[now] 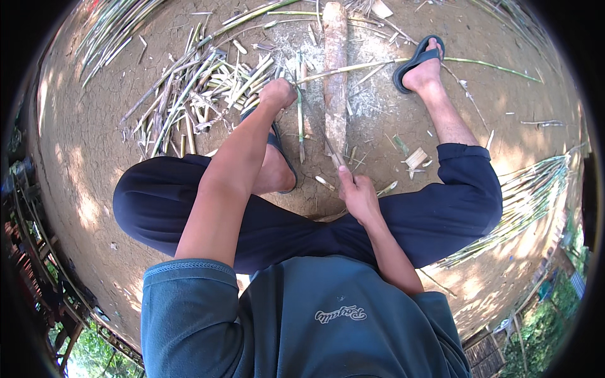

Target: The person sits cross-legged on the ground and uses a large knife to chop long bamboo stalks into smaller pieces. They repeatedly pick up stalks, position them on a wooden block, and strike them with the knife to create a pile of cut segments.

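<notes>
- At 12 o'clock from the centre of view: wooden block [336,107], lying lengthwise away from the person; a long stalk [372,65] crosses over it.
- Left hand [278,94], just short of 12 o'clock: fist closed, apparently about one end of the stalk, though the palm is hidden.
- Right hand [360,194], towards 3 o'clock and near the centre: clamped on the handle of a knife [337,157], its blade slanting towards 11 o'clock, just beside the left fist. Contact between edge and stalk cannot be told.
- Sandalled foot [421,69], between 1 and 2 o'clock: hides a short run of the stalk, probably steadying it.
- Short cut pieces [242,88], towards 11 o'clock: loosely heaped. A bundle of stalks [529,198] lies at 3 o'clock.
- Step in hand (inferred): sectioning the stalk into short lengths.
- Next move (inferred): calls for the stalk held steady, the left fist clear of the edge, and a firm, controlled stroke.
</notes>
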`<state>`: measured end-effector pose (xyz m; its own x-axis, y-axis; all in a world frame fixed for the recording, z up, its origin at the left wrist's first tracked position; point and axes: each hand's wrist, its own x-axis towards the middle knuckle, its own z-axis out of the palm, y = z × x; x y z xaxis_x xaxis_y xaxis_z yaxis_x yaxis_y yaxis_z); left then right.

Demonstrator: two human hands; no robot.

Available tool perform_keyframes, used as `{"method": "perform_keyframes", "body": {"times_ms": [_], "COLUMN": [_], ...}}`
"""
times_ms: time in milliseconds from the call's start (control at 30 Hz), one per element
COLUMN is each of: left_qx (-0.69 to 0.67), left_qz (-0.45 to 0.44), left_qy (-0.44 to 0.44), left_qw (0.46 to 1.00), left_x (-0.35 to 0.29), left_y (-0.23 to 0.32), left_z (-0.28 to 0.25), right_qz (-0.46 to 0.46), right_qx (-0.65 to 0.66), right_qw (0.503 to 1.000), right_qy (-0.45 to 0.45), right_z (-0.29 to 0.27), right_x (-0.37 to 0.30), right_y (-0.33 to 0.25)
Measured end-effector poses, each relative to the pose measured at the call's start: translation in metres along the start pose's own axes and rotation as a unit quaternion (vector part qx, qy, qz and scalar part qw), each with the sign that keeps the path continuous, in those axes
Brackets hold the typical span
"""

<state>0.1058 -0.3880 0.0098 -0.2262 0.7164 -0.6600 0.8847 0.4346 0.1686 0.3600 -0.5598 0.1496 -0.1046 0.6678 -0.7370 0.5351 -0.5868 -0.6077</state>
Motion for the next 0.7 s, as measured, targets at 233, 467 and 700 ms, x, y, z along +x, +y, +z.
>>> {"method": "perform_keyframes", "body": {"times_ms": [233,467,700], "left_qx": [-0.015,-0.013,-0.042], "left_qz": [0.005,0.029,0.038], "left_qy": [0.027,0.07,0.101], "left_qw": [1.0,0.997,0.993], "left_x": [-0.012,-0.01,-0.008], "left_y": [0.004,0.004,0.0], "left_z": [-0.006,0.005,0.016], "right_qz": [-0.009,0.013,0.046], "right_qx": [-0.076,-0.077,0.081], "right_qw": [0.996,0.996,0.996], "right_qy": [0.044,0.046,0.0], "right_z": [0.005,0.03,0.0], "right_x": [0.001,0.086,-0.003], "right_y": [-0.011,-0.049,0.003]}}
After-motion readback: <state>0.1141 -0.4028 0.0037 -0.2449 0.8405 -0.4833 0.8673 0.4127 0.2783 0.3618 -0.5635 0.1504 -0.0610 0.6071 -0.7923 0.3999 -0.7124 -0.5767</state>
